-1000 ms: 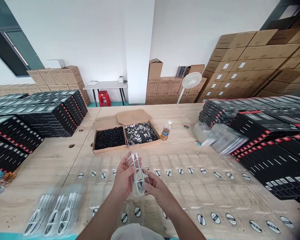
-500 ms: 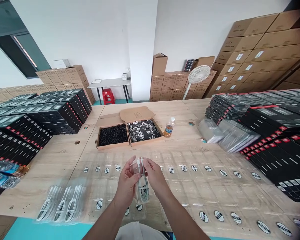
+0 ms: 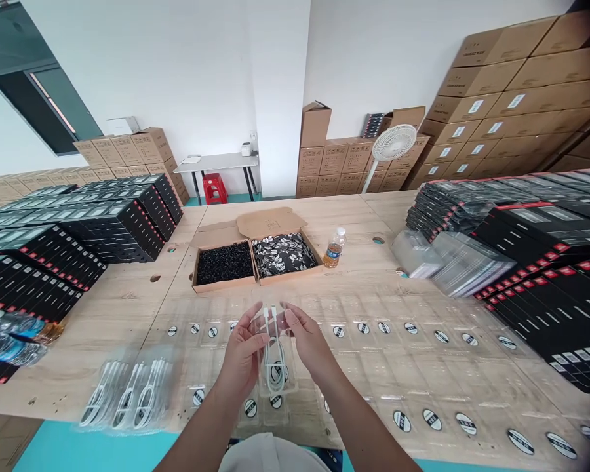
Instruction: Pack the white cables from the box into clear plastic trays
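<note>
Near the front middle of the table, a coiled white cable [image 3: 268, 357] lies in a clear plastic tray [image 3: 291, 387], its two plug ends pointing away from me. My left hand [image 3: 244, 347] pinches the tray's left edge close to the plugs, and my right hand [image 3: 309, 337] grips the opposite edge. A round black-and-white label shows through under the cable loops. Rows of clear trays [image 3: 413, 367] with similar oval labels spread over the table around my hands. To the left lie several bundled white cables [image 3: 145, 400] in clear plastic.
Beyond my hands sit an open carton of small black pieces [image 3: 225, 263] and one of patterned black-and-white packets [image 3: 284, 254]. A drink bottle [image 3: 334, 248] stands beside them. Black boxes [image 3: 122, 226] are stacked left and right [image 3: 535, 242], with clear plastic stacks [image 3: 467, 262] by the right ones.
My hands have moved slightly apart along the tray edges. The cable's plug ends now stand farther from each other, and more of the tray shows. The view has shifted a little.
</note>
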`<act>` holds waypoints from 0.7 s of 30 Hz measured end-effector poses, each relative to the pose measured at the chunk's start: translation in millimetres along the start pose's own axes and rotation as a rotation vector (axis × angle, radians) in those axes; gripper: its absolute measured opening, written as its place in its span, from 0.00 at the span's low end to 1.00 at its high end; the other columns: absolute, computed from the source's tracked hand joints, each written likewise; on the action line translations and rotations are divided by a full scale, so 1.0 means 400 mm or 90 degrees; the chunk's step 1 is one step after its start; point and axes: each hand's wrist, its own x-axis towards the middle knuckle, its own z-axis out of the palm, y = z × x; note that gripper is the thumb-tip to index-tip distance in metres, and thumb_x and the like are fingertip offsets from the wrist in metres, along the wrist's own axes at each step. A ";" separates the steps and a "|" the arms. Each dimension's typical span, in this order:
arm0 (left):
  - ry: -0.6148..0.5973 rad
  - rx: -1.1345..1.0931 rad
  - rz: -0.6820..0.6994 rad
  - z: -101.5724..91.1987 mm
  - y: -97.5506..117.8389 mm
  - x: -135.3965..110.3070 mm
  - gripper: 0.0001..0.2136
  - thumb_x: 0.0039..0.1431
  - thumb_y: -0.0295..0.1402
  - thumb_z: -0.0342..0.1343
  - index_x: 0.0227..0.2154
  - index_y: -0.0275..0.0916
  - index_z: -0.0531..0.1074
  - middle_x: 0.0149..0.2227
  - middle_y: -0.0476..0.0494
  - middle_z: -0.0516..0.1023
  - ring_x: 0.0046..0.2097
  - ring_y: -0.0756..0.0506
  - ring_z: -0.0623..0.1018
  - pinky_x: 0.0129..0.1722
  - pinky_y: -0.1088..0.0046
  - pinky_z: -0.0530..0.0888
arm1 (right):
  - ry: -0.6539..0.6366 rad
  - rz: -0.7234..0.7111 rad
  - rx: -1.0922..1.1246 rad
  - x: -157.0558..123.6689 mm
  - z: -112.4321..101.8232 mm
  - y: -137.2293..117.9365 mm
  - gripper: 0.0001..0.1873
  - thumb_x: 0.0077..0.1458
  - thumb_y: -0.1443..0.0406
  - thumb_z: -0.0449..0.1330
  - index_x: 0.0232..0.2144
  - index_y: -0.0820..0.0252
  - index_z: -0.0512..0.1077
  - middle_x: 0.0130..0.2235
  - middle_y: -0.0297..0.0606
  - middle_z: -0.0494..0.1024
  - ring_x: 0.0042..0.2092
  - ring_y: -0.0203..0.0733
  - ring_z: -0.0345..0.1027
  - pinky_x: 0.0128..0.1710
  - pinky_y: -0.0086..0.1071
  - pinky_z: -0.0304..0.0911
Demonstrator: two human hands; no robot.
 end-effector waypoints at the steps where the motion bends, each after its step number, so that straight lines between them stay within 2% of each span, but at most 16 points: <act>1: 0.005 0.002 0.002 -0.002 0.001 -0.001 0.30 0.41 0.24 0.66 0.51 0.42 0.69 0.46 0.42 0.79 0.48 0.39 0.78 0.48 0.65 0.71 | 0.019 -0.017 -0.019 0.000 -0.002 0.001 0.29 0.55 0.48 0.55 0.53 0.58 0.69 0.41 0.41 0.78 0.43 0.46 0.70 0.47 0.41 0.63; 4: 0.015 0.008 -0.005 -0.005 0.002 -0.003 0.30 0.41 0.24 0.67 0.51 0.42 0.69 0.46 0.42 0.78 0.49 0.39 0.78 0.49 0.65 0.71 | 0.060 -0.064 -0.062 -0.002 -0.001 0.001 0.28 0.55 0.51 0.56 0.54 0.56 0.67 0.47 0.43 0.75 0.49 0.46 0.68 0.51 0.41 0.61; 9: 0.011 0.016 -0.007 -0.010 -0.001 -0.007 0.29 0.44 0.28 0.67 0.52 0.42 0.68 0.44 0.41 0.78 0.46 0.39 0.79 0.47 0.63 0.71 | 0.068 -0.069 -0.071 -0.002 0.014 0.001 0.27 0.56 0.51 0.55 0.55 0.56 0.66 0.51 0.43 0.73 0.51 0.46 0.66 0.52 0.41 0.61; 16: 0.041 0.007 0.000 -0.019 -0.002 -0.004 0.29 0.43 0.27 0.67 0.51 0.41 0.68 0.44 0.42 0.79 0.46 0.40 0.79 0.45 0.66 0.72 | 0.071 -0.058 -0.080 -0.003 0.010 0.014 0.26 0.56 0.51 0.55 0.53 0.56 0.68 0.48 0.43 0.75 0.48 0.47 0.68 0.48 0.40 0.64; 19: 0.069 -0.002 0.019 -0.032 0.004 -0.004 0.29 0.43 0.26 0.67 0.51 0.41 0.68 0.42 0.43 0.79 0.44 0.41 0.79 0.43 0.68 0.72 | 0.023 -0.040 -0.120 -0.018 -0.006 0.014 0.23 0.55 0.51 0.56 0.48 0.56 0.72 0.45 0.43 0.77 0.45 0.48 0.69 0.43 0.39 0.65; 21: 0.078 -0.011 0.026 -0.047 0.009 -0.009 0.28 0.44 0.26 0.67 0.51 0.41 0.68 0.41 0.43 0.79 0.44 0.42 0.79 0.42 0.68 0.72 | -0.050 -0.008 -0.159 -0.031 -0.011 0.016 0.19 0.53 0.52 0.58 0.41 0.57 0.76 0.40 0.43 0.78 0.40 0.48 0.70 0.38 0.38 0.66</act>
